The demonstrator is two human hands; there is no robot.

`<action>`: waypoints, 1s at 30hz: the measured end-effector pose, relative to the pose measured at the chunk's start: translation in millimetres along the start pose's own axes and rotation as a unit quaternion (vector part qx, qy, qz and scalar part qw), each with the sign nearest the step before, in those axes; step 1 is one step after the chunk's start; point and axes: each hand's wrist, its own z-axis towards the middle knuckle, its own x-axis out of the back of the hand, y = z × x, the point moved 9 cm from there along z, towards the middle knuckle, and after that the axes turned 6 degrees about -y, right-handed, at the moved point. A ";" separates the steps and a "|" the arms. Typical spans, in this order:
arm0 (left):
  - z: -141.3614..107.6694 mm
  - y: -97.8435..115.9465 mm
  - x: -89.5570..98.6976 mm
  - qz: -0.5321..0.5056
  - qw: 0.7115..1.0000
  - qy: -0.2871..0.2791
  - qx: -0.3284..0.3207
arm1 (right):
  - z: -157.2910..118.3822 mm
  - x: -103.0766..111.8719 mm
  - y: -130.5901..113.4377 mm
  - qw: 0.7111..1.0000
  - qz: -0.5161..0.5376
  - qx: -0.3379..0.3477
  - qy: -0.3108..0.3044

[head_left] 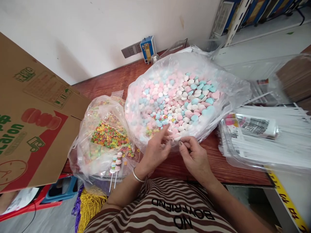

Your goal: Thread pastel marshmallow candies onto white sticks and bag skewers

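1. Left hand (pixel 155 150): at near edge of large bag; fingers loosely spread, forefinger reaching over the rim, thumb apart. Anything small between them: cannot tell.
2. Right hand (pixel 195 158): just beside left fingertips; thumb and forefinger drawn close together, remaining fingers curled. Pinched item, if any: too small to tell.
3. Candy discs (pixel 188 94), pink, white, pale blue: heaped just beyond both sets of fingertips. Judged light, smooth, rather brittle; best taken singly by opposite edges, with little squeeze.
4. Large bag (pixel 230 85), clear plastic: open around the discs, near rim at the fingers. Probably limp and slippery; best gripped by a gathered fold. Heavy as a whole, by the look of the fill.
5. Ring candies (pixel 110 134), multicoloured: in smaller bag (pixel 84 136), left of left fingers. Likely light, hard, quick to roll; best taken by outer rim, centre hole left free.
6. Two stacked candy sticks (pixel 116 163): on smaller bag, left of left wrist. Probably top-heavy, fragile at the stacks; best lifted by bare lower shafts.
7. White sticks (pixel 286 149): bundled in clear tray (pixel 225 152), right of right fingers, on red-brown tabletop (pixel 233 168). Judged thin, fairly stiff, apt to slide; best drawn singly at mid-length.
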 end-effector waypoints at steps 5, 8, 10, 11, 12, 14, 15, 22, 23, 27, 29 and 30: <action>44.5 -3.6 25.9 0.211 0.972 -0.043 -0.090 | 3.7 11.7 6.6 0.999 0.027 -0.028 0.026; 55.2 -21.7 20.7 0.370 0.913 -0.144 -0.094 | 4.4 10.3 8.9 0.998 0.045 -0.032 0.008; 49.9 -29.5 28.4 0.453 0.874 -0.159 -0.072 | 4.8 6.7 11.1 0.998 0.050 -0.033 -0.014; 44.7 -31.4 34.7 0.485 0.859 -0.156 -0.058 | 5.3 5.0 12.5 0.998 0.049 -0.034 -0.023; 38.3 -32.6 41.7 0.511 0.846 -0.150 -0.043 | 5.8 3.6 14.1 0.998 0.046 -0.035 -0.029; 24.6 -36.9 55.0 0.547 0.825 -0.144 -0.006 | 7.2 1.2 18.5 0.998 0.039 -0.038 -0.037; 18.4 -40.3 60.3 0.557 0.818 -0.145 0.014 | 7.8 0.0 21.4 0.998 0.036 -0.042 -0.039; 16.9 -44.2 53.8 0.513 0.850 -0.118 0.014 | 8.9 -6.9 28.0 0.996 0.046 -0.053 -0.055; 21.4 -42.7 48.0 0.495 0.861 -0.119 -0.004 | 8.7 -7.4 25.8 0.996 0.050 -0.048 -0.059; 39.5 -46.0 34.3 0.431 0.891 -0.141 -0.025 | 6.7 -10.7 16.1 0.995 0.058 -0.037 -0.078; 44.5 -47.6 35.8 0.390 0.910 -0.141 -0.019 | 5.3 -14.3 11.9 0.993 0.059 -0.034 -0.092; 45.6 -47.0 38.7 0.360 0.923 -0.132 -0.016 | 4.6 -16.8 9.9 0.993 0.059 -0.032 -0.101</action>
